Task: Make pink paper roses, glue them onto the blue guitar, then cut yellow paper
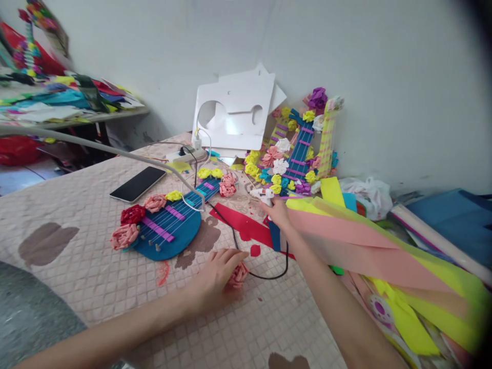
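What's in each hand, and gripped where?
Right hand: the white glue gun, by its handle. Left hand: a pink flower, by its left side; exact finger contact is hidden.

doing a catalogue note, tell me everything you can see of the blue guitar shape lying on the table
The blue guitar shape lies flat on the patterned table cover, rounded body toward the picture's lower left, neck toward the upper right. It looks like card or felt. Purple strips cross it, pale strings run lengthwise from small pale pegs, and red, pink and yellow rosettes edge its upper left side and neck end. A white bent rod passes in front; contact is unclear.
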`<state>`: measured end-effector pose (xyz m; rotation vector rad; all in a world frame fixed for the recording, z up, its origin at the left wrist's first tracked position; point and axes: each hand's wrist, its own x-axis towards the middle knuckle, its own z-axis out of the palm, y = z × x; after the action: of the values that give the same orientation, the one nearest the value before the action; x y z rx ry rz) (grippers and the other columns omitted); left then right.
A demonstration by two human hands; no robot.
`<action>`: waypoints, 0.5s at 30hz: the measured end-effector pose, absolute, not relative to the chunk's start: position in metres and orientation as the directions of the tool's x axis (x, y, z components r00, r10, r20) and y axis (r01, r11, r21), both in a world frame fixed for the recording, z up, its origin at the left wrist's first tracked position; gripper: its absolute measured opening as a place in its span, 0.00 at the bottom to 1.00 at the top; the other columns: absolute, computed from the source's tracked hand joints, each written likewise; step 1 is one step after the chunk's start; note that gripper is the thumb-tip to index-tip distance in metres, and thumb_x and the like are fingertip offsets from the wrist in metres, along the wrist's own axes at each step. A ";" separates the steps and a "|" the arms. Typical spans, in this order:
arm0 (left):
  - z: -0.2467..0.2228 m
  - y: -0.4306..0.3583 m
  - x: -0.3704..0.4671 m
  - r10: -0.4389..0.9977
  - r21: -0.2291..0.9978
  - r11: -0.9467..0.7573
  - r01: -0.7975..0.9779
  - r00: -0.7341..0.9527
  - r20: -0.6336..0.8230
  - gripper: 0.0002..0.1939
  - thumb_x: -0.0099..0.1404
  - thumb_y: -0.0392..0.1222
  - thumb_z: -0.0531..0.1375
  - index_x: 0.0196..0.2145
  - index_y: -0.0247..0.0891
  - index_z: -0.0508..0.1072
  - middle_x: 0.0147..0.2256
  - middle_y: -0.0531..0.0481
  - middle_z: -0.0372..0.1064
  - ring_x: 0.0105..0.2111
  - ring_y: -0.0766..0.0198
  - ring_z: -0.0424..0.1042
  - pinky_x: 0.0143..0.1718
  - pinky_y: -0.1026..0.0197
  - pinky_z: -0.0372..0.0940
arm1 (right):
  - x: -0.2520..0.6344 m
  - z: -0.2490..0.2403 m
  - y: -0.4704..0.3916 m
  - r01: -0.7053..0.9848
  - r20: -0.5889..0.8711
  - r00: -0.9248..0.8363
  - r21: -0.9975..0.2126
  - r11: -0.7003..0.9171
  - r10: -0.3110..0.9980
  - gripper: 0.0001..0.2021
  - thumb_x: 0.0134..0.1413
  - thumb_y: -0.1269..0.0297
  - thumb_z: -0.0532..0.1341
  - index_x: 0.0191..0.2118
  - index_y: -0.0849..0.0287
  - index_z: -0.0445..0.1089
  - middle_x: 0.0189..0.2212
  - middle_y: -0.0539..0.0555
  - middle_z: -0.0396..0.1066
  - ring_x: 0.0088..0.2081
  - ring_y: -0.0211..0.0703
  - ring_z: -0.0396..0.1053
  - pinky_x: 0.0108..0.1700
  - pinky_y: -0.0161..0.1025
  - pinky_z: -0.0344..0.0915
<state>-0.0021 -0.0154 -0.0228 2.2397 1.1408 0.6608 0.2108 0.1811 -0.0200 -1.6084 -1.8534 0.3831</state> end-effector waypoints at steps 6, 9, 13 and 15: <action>-0.021 -0.015 -0.001 0.841 0.647 -0.477 0.595 0.523 0.138 0.37 0.53 0.33 0.61 0.59 0.42 0.54 0.55 0.42 0.61 0.54 0.50 0.60 0.55 0.45 0.57 | 0.217 -0.011 0.168 0.658 0.263 -0.019 -0.723 0.210 0.965 0.17 0.48 0.48 0.58 0.27 0.59 0.69 0.18 0.53 0.69 0.23 0.44 0.66 0.26 0.37 0.58; -0.016 -0.016 -0.001 0.843 0.642 -0.472 0.604 0.522 0.129 0.37 0.53 0.33 0.62 0.59 0.41 0.55 0.54 0.43 0.62 0.54 0.51 0.61 0.56 0.46 0.57 | 0.222 -0.006 0.161 0.605 0.243 -0.019 -0.770 0.205 0.970 0.19 0.48 0.46 0.57 0.23 0.58 0.65 0.15 0.51 0.66 0.20 0.42 0.63 0.24 0.36 0.56; -0.008 -0.014 -0.016 0.852 0.612 -0.492 0.619 0.489 0.189 0.36 0.56 0.38 0.63 0.60 0.43 0.54 0.57 0.42 0.59 0.56 0.50 0.59 0.56 0.46 0.59 | 0.228 -0.001 0.150 0.554 0.223 -0.035 -0.807 0.205 0.974 0.18 0.48 0.46 0.58 0.23 0.58 0.63 0.15 0.49 0.65 0.19 0.40 0.62 0.24 0.36 0.57; -0.005 -0.007 -0.032 0.877 0.575 -0.476 0.665 0.409 0.254 0.31 0.60 0.40 0.60 0.59 0.42 0.55 0.55 0.40 0.61 0.55 0.50 0.61 0.54 0.44 0.60 | 0.230 0.001 0.145 0.545 0.216 -0.042 -0.814 0.204 0.976 0.18 0.47 0.47 0.59 0.22 0.58 0.63 0.14 0.49 0.64 0.19 0.40 0.63 0.25 0.36 0.58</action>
<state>-0.0322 -0.0066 -0.0047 2.2847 1.3227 0.7545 0.2300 0.1451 0.0006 -1.4430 -1.6951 0.6933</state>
